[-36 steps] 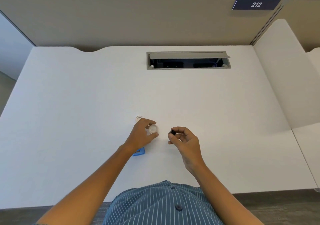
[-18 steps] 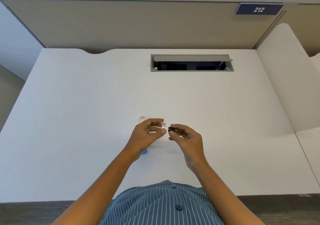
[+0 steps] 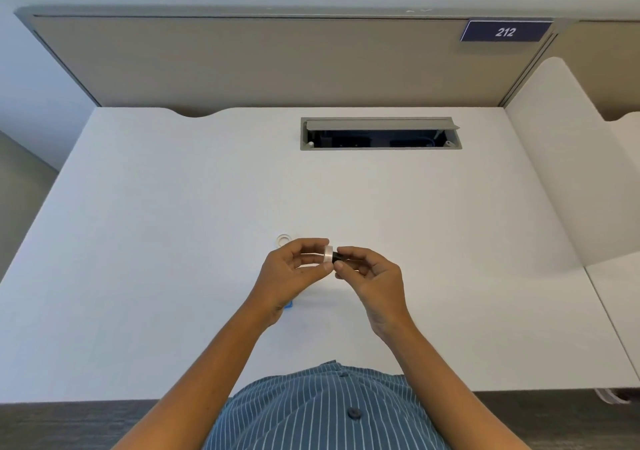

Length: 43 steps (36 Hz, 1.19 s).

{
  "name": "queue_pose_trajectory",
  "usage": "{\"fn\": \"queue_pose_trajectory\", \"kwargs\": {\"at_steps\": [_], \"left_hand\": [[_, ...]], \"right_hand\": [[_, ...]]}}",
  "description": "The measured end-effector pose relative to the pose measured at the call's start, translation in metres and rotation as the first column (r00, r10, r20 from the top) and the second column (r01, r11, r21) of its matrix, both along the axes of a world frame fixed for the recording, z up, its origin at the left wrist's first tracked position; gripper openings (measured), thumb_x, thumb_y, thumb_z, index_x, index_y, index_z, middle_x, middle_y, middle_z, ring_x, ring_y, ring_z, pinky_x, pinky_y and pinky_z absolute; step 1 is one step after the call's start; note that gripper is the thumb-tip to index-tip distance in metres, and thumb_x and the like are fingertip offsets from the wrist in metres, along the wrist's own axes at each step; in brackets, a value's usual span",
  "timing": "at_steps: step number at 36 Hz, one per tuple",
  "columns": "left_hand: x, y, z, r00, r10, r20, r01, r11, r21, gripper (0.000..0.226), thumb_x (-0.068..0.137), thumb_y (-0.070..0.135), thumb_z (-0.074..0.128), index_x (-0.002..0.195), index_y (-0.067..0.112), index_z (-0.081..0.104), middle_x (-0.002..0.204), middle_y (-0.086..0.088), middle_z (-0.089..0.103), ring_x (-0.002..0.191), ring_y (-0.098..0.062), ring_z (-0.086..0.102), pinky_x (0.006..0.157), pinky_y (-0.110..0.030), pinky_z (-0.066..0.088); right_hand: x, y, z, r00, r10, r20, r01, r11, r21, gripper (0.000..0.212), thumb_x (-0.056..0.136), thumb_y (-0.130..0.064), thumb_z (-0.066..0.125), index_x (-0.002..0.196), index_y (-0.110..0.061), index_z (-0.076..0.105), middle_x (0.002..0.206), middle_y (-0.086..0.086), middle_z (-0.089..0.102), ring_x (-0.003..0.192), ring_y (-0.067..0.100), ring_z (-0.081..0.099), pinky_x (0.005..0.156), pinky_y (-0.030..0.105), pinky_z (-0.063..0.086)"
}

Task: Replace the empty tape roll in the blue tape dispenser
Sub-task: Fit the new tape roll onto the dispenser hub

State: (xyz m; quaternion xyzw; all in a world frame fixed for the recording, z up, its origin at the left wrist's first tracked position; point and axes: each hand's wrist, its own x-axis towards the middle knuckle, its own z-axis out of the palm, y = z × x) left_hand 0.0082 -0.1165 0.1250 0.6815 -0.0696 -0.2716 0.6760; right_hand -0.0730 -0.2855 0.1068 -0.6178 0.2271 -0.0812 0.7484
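Observation:
My left hand (image 3: 290, 273) pinches a small roll of clear tape (image 3: 327, 254) above the white desk (image 3: 173, 241). My right hand (image 3: 374, 273) grips a small black spool piece (image 3: 337, 257), and that piece touches the side of the tape roll. Just beyond my left hand, an empty clear tape ring (image 3: 283, 240) lies flat on the desk. The blue tape dispenser (image 3: 289, 305) sits on the desk under my left wrist, with only a corner showing.
An open grey cable tray (image 3: 380, 133) is sunk into the far middle of the desk. A beige partition (image 3: 277, 65) with a "212" sign (image 3: 505, 31) stands behind. A white divider (image 3: 568, 179) rises on the right.
My left hand lifted the tape roll off the desk and turned it on edge. Both hands came together, so the black spool piece now meets the roll.

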Motion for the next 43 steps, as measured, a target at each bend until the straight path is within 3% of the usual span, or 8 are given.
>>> {"fn": "queue_pose_trajectory", "kwargs": {"at_steps": [10, 15, 26, 29, 33, 35, 43], "left_hand": [[-0.008, 0.004, 0.005, 1.0, -0.01, 0.019, 0.01, 1.0, -0.005, 0.043, 0.081, 0.025, 0.092, 0.121, 0.03, 0.078, 0.118, 0.004, 0.081, 0.114, -0.017, 0.076, 0.094, -0.028, 0.063], [-0.012, 0.008, 0.005, 1.0, -0.005, 0.023, 0.005, 1.0, -0.002, 0.044, 0.08, 0.029, 0.093, 0.121, 0.031, 0.078, 0.117, 0.004, 0.081, 0.114, -0.016, 0.076, 0.095, -0.026, 0.062], [-0.025, 0.017, 0.003, 0.999, 0.029, -0.016, -0.029, 1.0, -0.01, 0.042, 0.081, 0.021, 0.092, 0.121, 0.029, 0.079, 0.114, 0.001, 0.083, 0.11, -0.019, 0.078, 0.1, -0.036, 0.059], [-0.028, 0.02, 0.003, 0.998, 0.049, -0.03, -0.05, 0.999, -0.014, 0.042, 0.081, 0.021, 0.091, 0.121, 0.029, 0.079, 0.112, 0.001, 0.083, 0.11, -0.018, 0.078, 0.094, -0.03, 0.06], [-0.033, 0.023, 0.004, 0.996, 0.082, -0.024, -0.082, 0.997, -0.005, 0.04, 0.082, 0.022, 0.091, 0.119, 0.03, 0.079, 0.109, 0.002, 0.083, 0.105, -0.013, 0.079, 0.071, -0.015, 0.058], [-0.035, 0.025, 0.003, 0.995, 0.095, -0.026, -0.095, 0.995, -0.003, 0.039, 0.082, 0.02, 0.091, 0.119, 0.029, 0.079, 0.108, 0.003, 0.084, 0.104, -0.013, 0.079, 0.069, -0.013, 0.056], [-0.041, 0.037, -0.004, 0.991, 0.13, -0.03, -0.131, 0.991, -0.006, 0.041, 0.08, 0.021, 0.092, 0.118, 0.03, 0.079, 0.112, 0.003, 0.082, 0.107, -0.015, 0.078, 0.082, -0.022, 0.061]], "right_hand": [[-0.005, 0.001, 0.007, 0.997, 0.066, 0.033, -0.065, 0.997, -0.039, 0.026, 0.088, -0.007, 0.087, 0.112, -0.018, 0.085, 0.107, 0.004, 0.085, 0.102, 0.024, 0.081, 0.09, 0.029, 0.064], [-0.007, -0.001, 0.009, 0.993, 0.11, 0.042, -0.108, 0.993, -0.055, 0.026, 0.09, -0.005, 0.085, 0.112, -0.017, 0.085, 0.109, 0.005, 0.084, 0.105, 0.027, 0.08, 0.096, 0.036, 0.064], [-0.01, 0.004, 0.013, 0.99, 0.143, -0.012, -0.143, 0.987, -0.07, 0.025, 0.09, -0.006, 0.085, 0.111, -0.018, 0.086, 0.103, 0.004, 0.086, 0.089, 0.028, 0.081, 0.084, 0.028, 0.064], [-0.011, 0.006, 0.012, 0.988, 0.151, -0.019, -0.152, 0.985, -0.078, 0.024, 0.09, -0.007, 0.085, 0.111, -0.018, 0.086, 0.103, 0.004, 0.086, 0.089, 0.028, 0.082, 0.085, 0.03, 0.065], [-0.013, 0.01, 0.009, 0.988, 0.156, -0.019, -0.157, 0.985, -0.067, 0.023, 0.089, -0.005, 0.085, 0.11, -0.014, 0.086, 0.104, 0.006, 0.085, 0.092, 0.028, 0.082, 0.09, 0.037, 0.067], [-0.012, 0.012, 0.008, 0.987, 0.163, -0.011, -0.163, 0.985, -0.062, 0.023, 0.088, -0.004, 0.086, 0.108, -0.013, 0.086, 0.104, 0.008, 0.084, 0.092, 0.028, 0.081, 0.09, 0.037, 0.067], [-0.01, 0.023, 0.003, 0.979, 0.201, -0.019, -0.202, 0.977, -0.065, 0.022, 0.088, -0.005, 0.086, 0.107, -0.014, 0.086, 0.104, 0.009, 0.084, 0.094, 0.031, 0.08, 0.092, 0.045, 0.067]]}}
